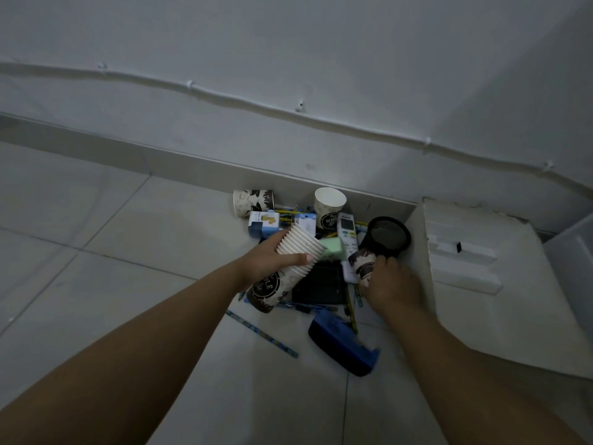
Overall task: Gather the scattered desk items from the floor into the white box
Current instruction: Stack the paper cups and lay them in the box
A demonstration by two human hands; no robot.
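Observation:
My left hand grips a stack of paper cups, white rims fanned out toward the wall. My right hand closes around a single printed paper cup lying beside a black magnifying glass. On the floor around them lie two more paper cups, one on its side and one upright, a white remote, a green block, a black case, small blue-and-white boxes, a blue stapler-like item and several pencils. The white box stands to the right.
The pile sits against the skirting of a white wall with a clipped cable running along it. Pale floor tiles stretch to the left. A translucent bin edge shows at far right.

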